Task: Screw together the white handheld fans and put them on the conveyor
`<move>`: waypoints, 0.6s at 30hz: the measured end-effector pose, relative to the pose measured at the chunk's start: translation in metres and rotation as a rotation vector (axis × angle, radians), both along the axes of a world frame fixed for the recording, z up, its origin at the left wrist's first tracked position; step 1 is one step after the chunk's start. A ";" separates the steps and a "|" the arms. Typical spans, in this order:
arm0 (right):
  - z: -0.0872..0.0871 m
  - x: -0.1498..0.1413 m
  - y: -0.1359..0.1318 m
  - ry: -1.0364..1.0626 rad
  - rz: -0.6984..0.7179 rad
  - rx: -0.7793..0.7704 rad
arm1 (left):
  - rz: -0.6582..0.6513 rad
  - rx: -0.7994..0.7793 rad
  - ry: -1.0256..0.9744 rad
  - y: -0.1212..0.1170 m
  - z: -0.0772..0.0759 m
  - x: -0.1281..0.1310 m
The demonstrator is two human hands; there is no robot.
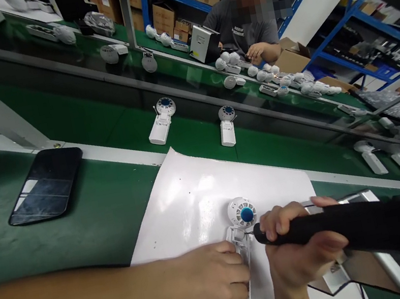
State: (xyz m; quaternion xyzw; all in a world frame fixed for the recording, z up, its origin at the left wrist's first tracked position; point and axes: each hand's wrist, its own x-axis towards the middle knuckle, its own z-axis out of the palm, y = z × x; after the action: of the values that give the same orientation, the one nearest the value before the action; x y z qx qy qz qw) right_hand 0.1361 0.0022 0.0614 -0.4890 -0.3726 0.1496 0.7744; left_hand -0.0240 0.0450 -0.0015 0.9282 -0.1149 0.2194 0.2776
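On the white sheet (179, 209), my left hand (209, 287) closes over the white fan-like device (240, 238), seemingly to keep it from turning; rightward, my right hand (297, 251) wraps the black driver (371, 222), levelled so its tip meets the device's neck.

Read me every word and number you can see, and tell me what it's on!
No words or numbers can be read for sure.
Person's grey shirt: pale letters, too small and blurred to read.
White fan: none I can read.
Black tool: none I can read.
Phone: none I can read.
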 end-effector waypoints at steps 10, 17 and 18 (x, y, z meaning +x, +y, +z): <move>-0.012 -0.003 0.006 0.053 0.053 0.059 | 0.179 0.311 -0.024 -0.012 0.016 -0.014; 0.009 0.028 -0.053 -0.258 -0.200 0.138 | 0.281 0.312 0.169 0.017 0.001 -0.007; 0.012 0.033 -0.065 -0.268 -0.204 0.117 | 0.292 0.300 0.194 0.037 0.002 0.005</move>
State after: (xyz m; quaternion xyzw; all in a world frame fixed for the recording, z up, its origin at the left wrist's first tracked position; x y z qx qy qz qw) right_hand 0.1691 -0.0626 0.0729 -0.4939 -0.4291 -0.0180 0.7561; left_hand -0.0193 0.0825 0.0007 0.9826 0.0164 0.1474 0.1117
